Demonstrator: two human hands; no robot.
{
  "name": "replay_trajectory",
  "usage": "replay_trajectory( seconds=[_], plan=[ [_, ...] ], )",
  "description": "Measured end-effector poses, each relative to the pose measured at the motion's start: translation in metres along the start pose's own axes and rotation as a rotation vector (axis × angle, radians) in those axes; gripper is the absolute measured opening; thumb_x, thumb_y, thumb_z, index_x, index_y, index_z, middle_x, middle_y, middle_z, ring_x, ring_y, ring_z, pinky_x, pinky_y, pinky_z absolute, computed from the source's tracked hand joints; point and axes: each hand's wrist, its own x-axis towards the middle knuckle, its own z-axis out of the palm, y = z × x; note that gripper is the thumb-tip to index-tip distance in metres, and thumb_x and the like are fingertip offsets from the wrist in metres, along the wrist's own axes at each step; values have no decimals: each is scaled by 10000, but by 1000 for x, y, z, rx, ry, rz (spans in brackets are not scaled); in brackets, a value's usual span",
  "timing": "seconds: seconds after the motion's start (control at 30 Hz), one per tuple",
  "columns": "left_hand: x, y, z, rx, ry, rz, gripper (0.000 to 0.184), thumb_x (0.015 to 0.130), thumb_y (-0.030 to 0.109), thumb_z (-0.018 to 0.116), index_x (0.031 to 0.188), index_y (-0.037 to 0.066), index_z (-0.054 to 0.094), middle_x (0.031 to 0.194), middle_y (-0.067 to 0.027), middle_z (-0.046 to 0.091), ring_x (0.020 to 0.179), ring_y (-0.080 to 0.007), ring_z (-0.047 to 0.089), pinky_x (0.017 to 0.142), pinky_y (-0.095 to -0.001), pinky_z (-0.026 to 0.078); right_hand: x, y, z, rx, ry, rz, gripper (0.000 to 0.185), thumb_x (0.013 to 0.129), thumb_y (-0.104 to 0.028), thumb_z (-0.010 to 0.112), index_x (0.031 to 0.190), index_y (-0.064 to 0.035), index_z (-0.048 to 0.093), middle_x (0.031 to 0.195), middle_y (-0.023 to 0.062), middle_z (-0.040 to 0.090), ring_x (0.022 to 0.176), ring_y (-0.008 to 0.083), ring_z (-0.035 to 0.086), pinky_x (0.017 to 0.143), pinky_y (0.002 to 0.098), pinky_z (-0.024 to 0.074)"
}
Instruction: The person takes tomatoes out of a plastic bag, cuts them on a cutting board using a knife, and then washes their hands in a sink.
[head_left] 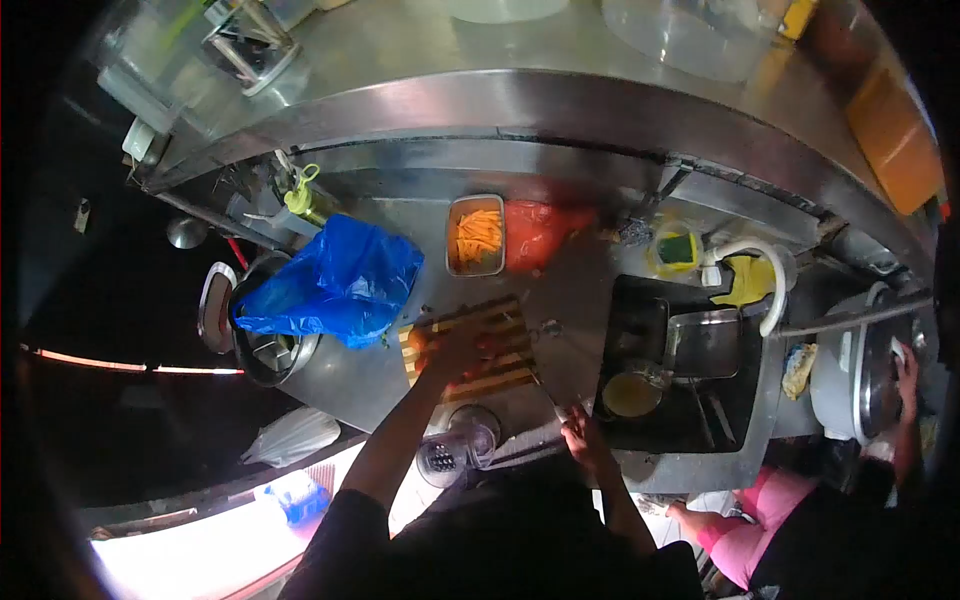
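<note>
A striped wooden cutting board (pixel 508 325) lies on the steel counter in front of me. Over its middle is my left hand (pixel 455 350), its fingers lowered among red-orange pieces (pixel 418 342) that look like tomato; what the fingers touch is hard to make out. My right hand (pixel 578 432) is closed around the handle of a knife (pixel 545 392), whose blade points up and left toward the board's right edge. Behind the board stands a metal tray of orange strips (pixel 479 238), beside a red plastic bag (pixel 535 232).
A blue plastic bag (pixel 350 280) covers a bin at left. Clear containers (pixel 472 430) stand near my body. At right, a sink (pixel 650 455) holds a pan and a bowl (pixel 632 394). A person in pink (pixel 770 520) reaches toward a large white pot (pixel 840 385).
</note>
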Motion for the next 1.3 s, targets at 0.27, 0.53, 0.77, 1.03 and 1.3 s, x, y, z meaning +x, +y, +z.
replay_trajectory(
  seconds=[0.27,0.53,0.77,1.03,1.3],
  plan=[
    [19,-39,18,-686,-30,-223,320,989,232,683,1289,120,667,1021,-49,687,793,-155,686,537,-321,546,4,21,-13,-280,59,-371,245,1009,-133,627,1235,-39,627,1250,185,648,956,348,695,813,442,552],
    [-16,73,5,-185,-83,-179,390,1022,303,590,1257,9,694,1062,-53,662,844,-162,633,592,-285,475,3,-28,-22,-392,38,-403,293,1026,-137,624,1308,-60,644,1278,226,638,870,365,706,748,441,557],
    [17,-73,32,-792,-133,154,377,1028,170,554,1333,-39,623,1228,-118,665,1040,-202,664,808,-317,555,-4,-38,7,-172,159,-369,358,1050,-198,615,1375,-53,578,959,212,722,799,388,716,683,479,552],
    [23,-92,43,-582,4,235,293,899,199,694,1111,1,731,1178,-151,702,1100,-276,685,922,-373,572,-18,-62,44,-367,146,-48,373,1059,-251,595,1371,-47,586,980,246,723,915,425,717,787,498,566],
    [-2,-49,28,-284,130,284,287,821,141,801,1096,62,777,1217,-104,707,1079,-275,704,943,-393,590,-28,-129,59,27,147,287,361,1050,-241,574,1322,-10,624,1319,278,639,1174,450,651,1019,475,534]
  ],
)
